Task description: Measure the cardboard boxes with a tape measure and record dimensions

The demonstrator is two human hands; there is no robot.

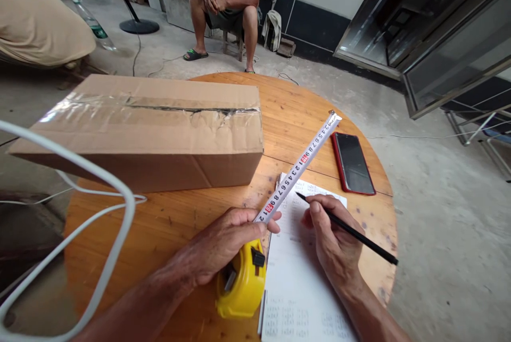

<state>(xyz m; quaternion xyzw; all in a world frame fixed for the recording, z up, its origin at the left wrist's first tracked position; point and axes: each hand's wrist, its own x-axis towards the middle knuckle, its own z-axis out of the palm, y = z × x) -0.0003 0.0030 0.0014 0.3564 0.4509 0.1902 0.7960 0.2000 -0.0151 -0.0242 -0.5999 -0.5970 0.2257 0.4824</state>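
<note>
My left hand (223,243) grips a yellow tape measure (241,283) and pinches its white blade (299,166), which sticks out up and to the right over the table. My right hand (329,235) holds a black pen (351,231) with its tip on a sheet of paper (295,278) covered in written figures. A taped cardboard box (151,129) lies on the round wooden table (287,102) to the left of the blade.
A red-cased phone (352,162) lies face up right of the blade's end. A white cable (99,225) loops at the left. A person sits on a stool (225,1) beyond the table. A plastic bottle (92,23) and a stand base (139,26) are on the concrete floor.
</note>
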